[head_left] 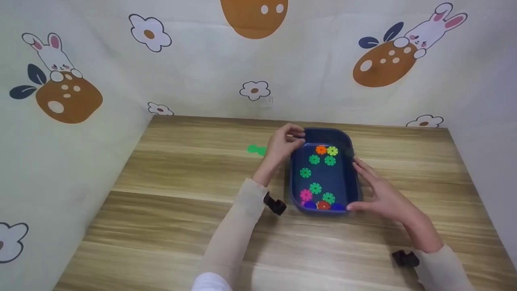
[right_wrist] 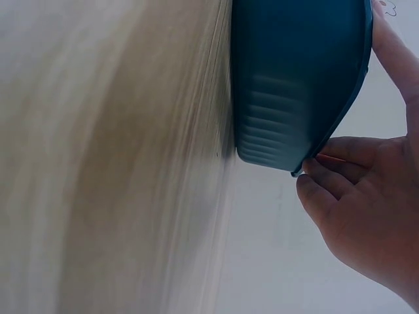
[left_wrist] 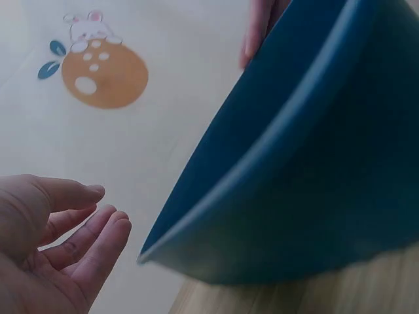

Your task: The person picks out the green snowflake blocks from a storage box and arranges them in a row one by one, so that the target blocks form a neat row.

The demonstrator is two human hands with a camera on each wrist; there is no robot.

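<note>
A dark blue plastic bin [head_left: 297, 204] stands on the wooden table, holding several notched plastic discs: green ones [head_left: 315, 188], an orange one [head_left: 321, 150], a yellow one [head_left: 332, 150], pink, red and blue ones near its front wall. My left hand [head_left: 282, 141] hovers by its far left corner, fingers loosely bent and nothing between them; a gap to the rim shows in the left wrist view. My right hand [head_left: 383, 198] holds the near right corner, thumb on the front rim and fingers [right_wrist: 321, 180] against the right side. A green piece [head_left: 255, 149] is partly hidden behind my left wrist.
The wood-grain table [head_left: 173, 226] extends around the bin on all sides. A pale cloth wall [head_left: 202, 72] printed with rabbits and flowers rises behind it, with side walls left and right. Black wrist mounts [head_left: 275, 204] sit on both forearms.
</note>
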